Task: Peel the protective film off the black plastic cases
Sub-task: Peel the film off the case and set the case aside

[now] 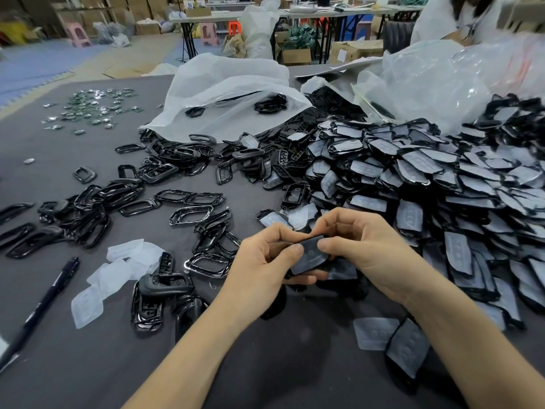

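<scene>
I hold one black plastic case (309, 256) just above the dark table (88, 364), its face covered by cloudy protective film. My left hand (259, 267) grips the case from the left, thumb on its face. From the right, my right hand (354, 243) pinches its upper edge between thumb and fingers. A big heap of film-covered cases (442, 187) fills the right side of the table. Several peeled films (118, 267) lie to the left of my hands. Bare black cases and frames (118, 202) are scattered at centre left.
A black pen (50, 296) lies near the left front edge. White plastic bags (224, 93) sit at the back with parts spilling out. Small green and silver parts (94, 107) lie far left. A person in white (442, 22) sits at far right. A loose film (374, 332) lies beside my right forearm.
</scene>
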